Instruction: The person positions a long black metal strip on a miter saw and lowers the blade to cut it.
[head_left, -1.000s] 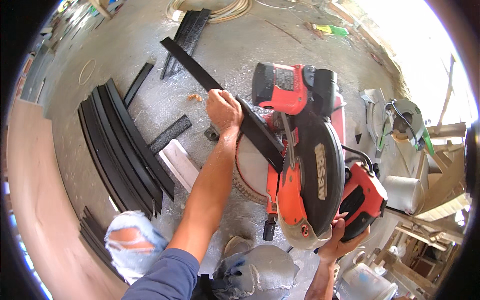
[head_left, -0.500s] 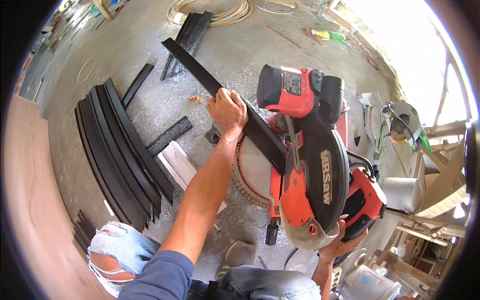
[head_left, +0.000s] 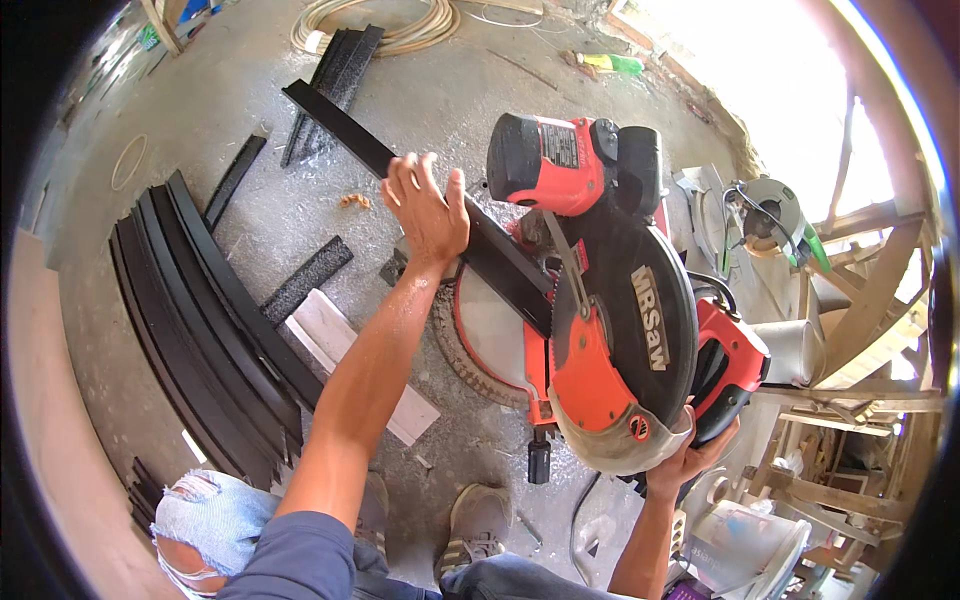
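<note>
A red and black miter saw [head_left: 610, 370] stands on the floor in front of me. A long black channel-shaped strip [head_left: 335, 122] lies slantwise across its table, one end against the blade area. My left hand [head_left: 430, 215] is over the strip's near side, fingers raised and spread; whether the palm still touches it I cannot tell. My right hand [head_left: 690, 455] is wrapped round the red and black saw handle [head_left: 728, 370], its thumb beside the clear blade guard [head_left: 620, 445]. The strip's lower end is partly hidden by the saw head.
Several long black strips [head_left: 200, 320] lie at the left, with shorter offcuts [head_left: 308, 280] and a pale bar [head_left: 345, 350] nearby. A coiled hose [head_left: 430, 30] lies at the back. At the right are a circular cutting tool [head_left: 768, 220], wooden framing [head_left: 880, 300] and a white bucket [head_left: 740, 545].
My left hand has loosened from its grip on the black strip, its fingers now lifted and spread. My right hand stays on the saw handle. The whole view has shifted slightly.
</note>
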